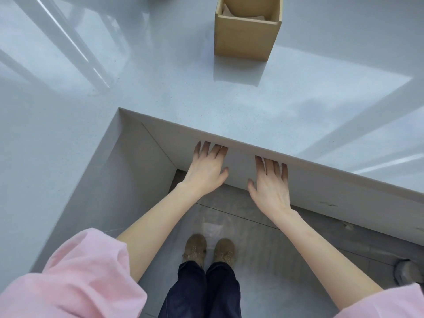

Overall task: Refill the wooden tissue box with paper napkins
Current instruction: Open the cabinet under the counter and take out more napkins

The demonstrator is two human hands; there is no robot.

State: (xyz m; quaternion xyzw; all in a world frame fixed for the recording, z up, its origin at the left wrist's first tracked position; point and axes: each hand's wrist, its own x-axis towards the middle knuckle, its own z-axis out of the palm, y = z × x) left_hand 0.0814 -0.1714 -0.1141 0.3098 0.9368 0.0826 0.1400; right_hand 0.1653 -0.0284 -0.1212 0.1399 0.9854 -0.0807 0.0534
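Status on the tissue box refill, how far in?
Early. Done: little to show; the wooden tissue box stands open on the countertop, some white paper visible inside. In hand: nothing; left hand and right hand reach below the counter edge, fingers spread. Left: fetch napkins, none visible outside the box, and load them.

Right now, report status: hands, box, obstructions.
Left hand and right hand empty, fingertips under counter edge. Wooden tissue box upright on counter, untouched. Nothing in the way.

Pink rolled sleeves (75, 271), dark jeans (202, 292), tan suede shoes (195, 249).
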